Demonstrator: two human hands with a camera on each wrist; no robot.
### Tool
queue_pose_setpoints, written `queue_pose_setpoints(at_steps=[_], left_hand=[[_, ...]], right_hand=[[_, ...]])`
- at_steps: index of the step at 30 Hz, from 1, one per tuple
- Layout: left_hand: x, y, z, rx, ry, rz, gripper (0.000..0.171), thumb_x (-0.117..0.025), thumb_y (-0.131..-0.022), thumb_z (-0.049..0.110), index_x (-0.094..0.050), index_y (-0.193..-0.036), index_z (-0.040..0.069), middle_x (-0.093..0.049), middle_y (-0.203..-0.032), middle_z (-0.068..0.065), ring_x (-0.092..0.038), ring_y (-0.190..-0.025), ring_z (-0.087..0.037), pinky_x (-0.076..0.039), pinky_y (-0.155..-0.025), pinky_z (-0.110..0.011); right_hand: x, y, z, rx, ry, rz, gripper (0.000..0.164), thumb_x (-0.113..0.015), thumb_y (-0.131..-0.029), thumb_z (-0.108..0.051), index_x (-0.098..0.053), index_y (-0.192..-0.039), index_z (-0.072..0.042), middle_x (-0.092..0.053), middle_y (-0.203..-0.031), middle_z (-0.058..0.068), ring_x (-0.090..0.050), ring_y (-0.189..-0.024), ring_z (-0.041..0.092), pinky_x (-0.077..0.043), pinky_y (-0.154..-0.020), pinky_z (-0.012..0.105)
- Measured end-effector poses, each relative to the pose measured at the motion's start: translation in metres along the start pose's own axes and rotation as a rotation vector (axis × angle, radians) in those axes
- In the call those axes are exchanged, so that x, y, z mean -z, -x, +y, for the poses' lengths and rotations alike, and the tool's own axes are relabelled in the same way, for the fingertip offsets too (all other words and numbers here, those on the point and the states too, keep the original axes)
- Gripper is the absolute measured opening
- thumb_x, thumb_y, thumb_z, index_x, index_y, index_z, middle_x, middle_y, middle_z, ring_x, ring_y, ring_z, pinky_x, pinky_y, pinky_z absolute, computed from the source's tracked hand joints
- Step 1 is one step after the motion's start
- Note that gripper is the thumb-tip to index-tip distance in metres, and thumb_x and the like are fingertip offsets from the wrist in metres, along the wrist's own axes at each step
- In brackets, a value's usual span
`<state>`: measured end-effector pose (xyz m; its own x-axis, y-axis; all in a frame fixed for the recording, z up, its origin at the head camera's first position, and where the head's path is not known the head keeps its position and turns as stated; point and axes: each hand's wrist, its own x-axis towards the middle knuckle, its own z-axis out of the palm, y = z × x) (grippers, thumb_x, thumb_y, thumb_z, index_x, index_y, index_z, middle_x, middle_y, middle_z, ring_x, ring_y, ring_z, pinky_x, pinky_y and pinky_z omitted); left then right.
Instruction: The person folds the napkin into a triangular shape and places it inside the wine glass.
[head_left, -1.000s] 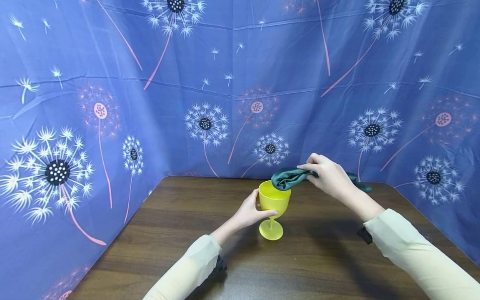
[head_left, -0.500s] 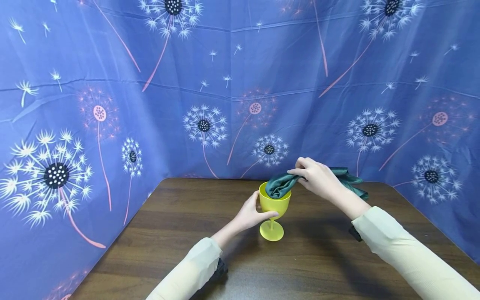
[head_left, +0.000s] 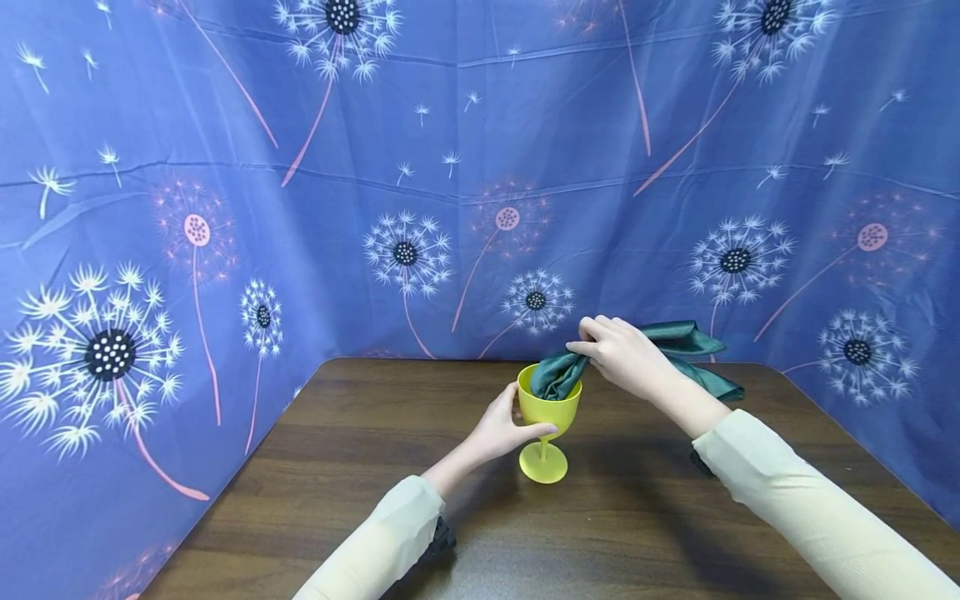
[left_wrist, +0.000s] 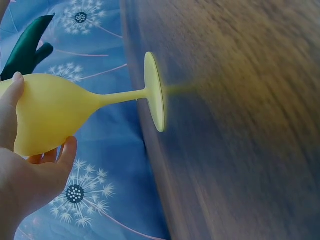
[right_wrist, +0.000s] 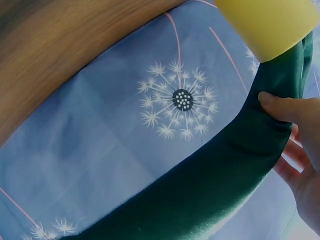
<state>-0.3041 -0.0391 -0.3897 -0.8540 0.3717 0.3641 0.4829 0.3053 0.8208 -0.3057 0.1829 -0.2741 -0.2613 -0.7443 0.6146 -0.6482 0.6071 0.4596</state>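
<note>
A yellow goblet stands upright near the middle of the wooden table; I cannot tell if its foot touches the tabletop. My left hand holds its bowl from the left, with the thumb across the near side and the other fingers around the far side. Over the rim, my right hand pinches a dark green, shiny cloth. One bunched end of that cloth sits inside the bowl. Its loose tail trails to the right behind the hand. In the right wrist view, the cloth runs from the goblet's mouth past the thumb.
The brown wooden table spreads out beneath both arms. A blue fabric backdrop with dandelion prints hangs behind the table and along both sides. Dark bands show at the wrists under cream sleeves.
My right hand has moved left and slightly down, bringing the cloth's bunched end from above the rim into the goblet. The left hand keeps its hold on the bowl.
</note>
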Motion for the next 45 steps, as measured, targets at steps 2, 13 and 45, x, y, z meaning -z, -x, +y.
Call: queue_pose_setpoints(at_steps=[2, 13, 45], left_hand=[[0.000, 0.000, 0.000, -0.004, 0.001, -0.001, 0.068, -0.079, -0.076, 0.029, -0.043, -0.130, 0.009, -0.058, -0.115, -0.004, -0.060, -0.099, -0.015, -0.051, -0.083, -0.024], [-0.002, 0.001, 0.000, -0.021, 0.029, -0.002, 0.068, -0.079, -0.075, 0.025, -0.043, -0.130, 0.007, -0.058, -0.114, -0.007, -0.060, -0.097, -0.014, -0.051, -0.082, -0.023], [-0.003, -0.001, 0.001, 0.014, 0.040, 0.000, 0.069, -0.078, -0.076, 0.027, -0.042, -0.132, 0.009, -0.058, -0.113, -0.005, -0.061, -0.095, -0.014, -0.051, -0.082, -0.024]], right_hand=[[-0.001, -0.001, -0.003, -0.001, -0.006, -0.021, 0.034, -0.079, -0.065, 0.005, -0.075, -0.096, -0.010, -0.048, -0.079, 0.002, -0.044, -0.068, 0.018, -0.036, -0.058, 0.029], [-0.005, -0.003, -0.009, -0.059, -0.186, -0.078, 0.033, -0.078, -0.067, 0.005, -0.070, -0.095, -0.009, -0.052, -0.084, 0.002, -0.051, -0.077, 0.019, -0.044, -0.067, 0.034], [0.010, 0.002, -0.002, -0.309, -0.620, -0.336, 0.035, -0.074, -0.078, -0.007, -0.067, -0.112, -0.007, -0.060, -0.104, 0.004, -0.057, -0.095, 0.019, -0.049, -0.078, 0.036]])
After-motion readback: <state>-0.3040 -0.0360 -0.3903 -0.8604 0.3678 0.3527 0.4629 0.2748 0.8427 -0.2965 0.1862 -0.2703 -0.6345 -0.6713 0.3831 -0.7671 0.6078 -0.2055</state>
